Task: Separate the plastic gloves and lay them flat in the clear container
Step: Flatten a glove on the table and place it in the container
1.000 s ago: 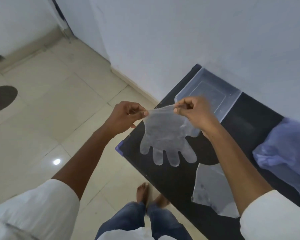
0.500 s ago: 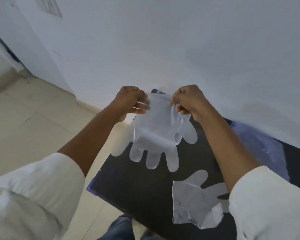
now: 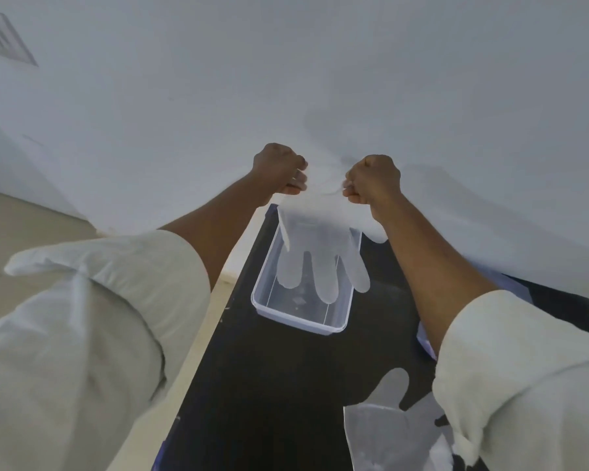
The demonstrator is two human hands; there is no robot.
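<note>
A black table [image 3: 269, 385] carries a clear container [image 3: 300, 317] and a flat plastic glove [image 3: 385, 426].

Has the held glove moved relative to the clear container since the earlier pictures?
Yes. The held glove now hangs over the clear container; earlier it hung nearer, over bare table.

Single head view looks forward and down, close over the table [image 3: 269, 385].

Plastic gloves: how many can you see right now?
2. One glove hangs from the left hand and right hand above the clear container. Another lies flat on the black table, partly hidden by the right sleeve.
</note>
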